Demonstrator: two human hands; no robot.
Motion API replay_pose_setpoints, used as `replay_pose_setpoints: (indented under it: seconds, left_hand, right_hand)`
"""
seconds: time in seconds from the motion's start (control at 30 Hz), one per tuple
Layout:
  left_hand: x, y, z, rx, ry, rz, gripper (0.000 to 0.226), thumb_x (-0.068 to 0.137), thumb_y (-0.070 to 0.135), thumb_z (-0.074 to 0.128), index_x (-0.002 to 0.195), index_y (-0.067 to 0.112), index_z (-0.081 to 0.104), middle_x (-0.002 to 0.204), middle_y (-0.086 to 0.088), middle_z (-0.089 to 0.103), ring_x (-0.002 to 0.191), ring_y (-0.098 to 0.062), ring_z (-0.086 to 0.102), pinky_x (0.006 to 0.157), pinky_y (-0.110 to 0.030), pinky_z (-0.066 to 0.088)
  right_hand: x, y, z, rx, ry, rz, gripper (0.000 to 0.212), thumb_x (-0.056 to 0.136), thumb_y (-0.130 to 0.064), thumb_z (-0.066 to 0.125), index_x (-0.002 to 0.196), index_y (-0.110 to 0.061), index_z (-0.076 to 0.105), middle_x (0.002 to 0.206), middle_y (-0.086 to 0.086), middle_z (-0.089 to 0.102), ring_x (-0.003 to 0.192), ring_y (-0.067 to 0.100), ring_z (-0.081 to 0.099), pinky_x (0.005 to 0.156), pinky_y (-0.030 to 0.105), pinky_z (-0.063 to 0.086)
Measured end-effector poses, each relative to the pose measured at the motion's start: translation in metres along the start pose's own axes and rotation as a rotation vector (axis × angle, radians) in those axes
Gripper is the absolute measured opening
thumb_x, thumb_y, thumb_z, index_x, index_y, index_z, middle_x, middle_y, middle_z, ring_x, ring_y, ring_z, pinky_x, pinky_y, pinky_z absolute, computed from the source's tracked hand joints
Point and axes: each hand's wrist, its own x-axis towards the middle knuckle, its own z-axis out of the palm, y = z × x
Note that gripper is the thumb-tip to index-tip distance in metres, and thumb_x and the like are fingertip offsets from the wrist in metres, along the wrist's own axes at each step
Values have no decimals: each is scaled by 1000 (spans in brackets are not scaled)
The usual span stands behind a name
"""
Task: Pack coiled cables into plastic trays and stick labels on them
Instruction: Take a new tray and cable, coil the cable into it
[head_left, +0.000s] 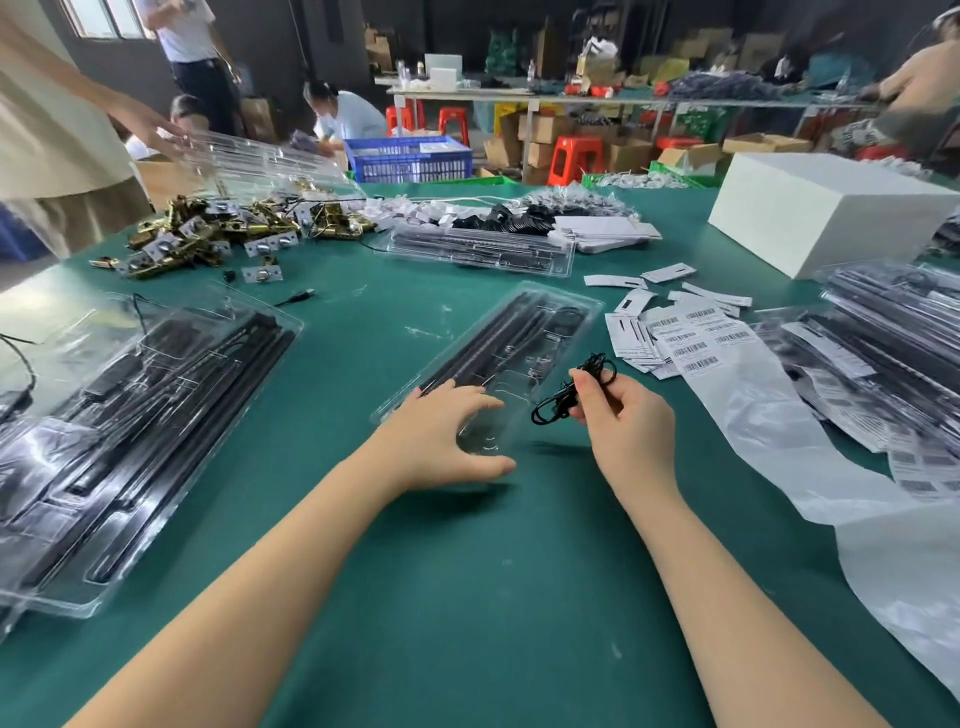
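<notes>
1 hand (621, 415) pinches the coiled cable (571, 389), the other hand (447, 436) touches the tray (582, 306)

What we cannot make out

Our left hand (447, 434) covers the near end of the clear tray (498, 353), so we cannot tell whether its fingers press or merely hover; the right hand (621, 415) hides the middle of the cable (561, 397) in its grip. The label (698, 340) print is too small to read, the left stack (130, 431) is cut by the edge, and people beyond the counter (467, 571) are blurred.
</notes>
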Motion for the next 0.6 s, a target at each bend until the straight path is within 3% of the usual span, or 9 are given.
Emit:
replay_pose_setpoints:
  seconds: [0.1,0.17,0.23,0.37,0.6]
  left_hand:
    - [-9,-11,11,63,202,52,70,73,67,61,135,37,51,147,9,40,137,-8,32,118,-41,16]
    - [-15,-17,16,75,243,73,72,71,70,58,135,38,51,145,12,41,134,-7,35,113,-33,29]
    - [-18,-20,15,54,249,96,70,73,71,56,134,38,52,142,17,45,130,-1,37,102,-24,36]
    - [-19,-19,8,5,246,124,67,77,70,57,132,32,57,135,19,54,126,3,39,97,-15,29]
    - [-16,-17,7,3,159,90,57,85,60,56,136,34,51,140,17,51,141,-7,30,117,-36,22]
  right_hand:
    - [-2,-1,-1,-73,41,-124,33,93,-27,63,70,-3,66,65,7,64,67,24,60,63,21,41]
    - [-3,-3,1,-102,68,-179,35,93,-24,64,68,0,63,64,11,61,64,28,57,60,21,39]
    - [-4,-3,4,-108,69,-186,35,94,-25,62,71,2,64,68,14,63,68,31,62,66,34,48]
    - [-6,-2,8,-81,85,-213,31,94,-24,61,76,2,65,72,14,65,73,35,67,67,47,50]
    - [-11,-4,12,-151,77,-343,29,93,-22,60,76,0,65,68,15,66,68,32,64,62,42,48]
